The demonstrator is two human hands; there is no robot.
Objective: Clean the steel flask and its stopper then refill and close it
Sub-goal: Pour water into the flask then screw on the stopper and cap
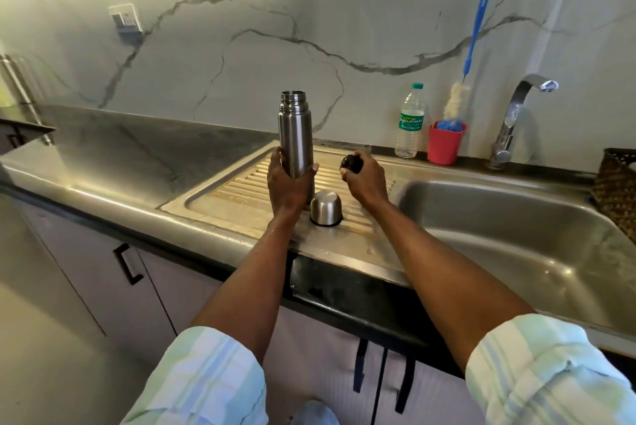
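My left hand (287, 184) gripped the open flask (296, 139); my right hand (364, 177) clutched its stopper (351, 162). Washing and refilling seemingly remained.

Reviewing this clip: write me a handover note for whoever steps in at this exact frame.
Left hand: holds the flask upright on the drainboard, mouth open.
Right hand: closed on the black stopper.
Steel cup: upside down on the drainboard, beside the flask.
Water bottle and brush in a red cup stand behind the sink.
Done: flask opened. Whether it has been washed or refilled cannot be told.
Left: at least fit the stopper and cup.
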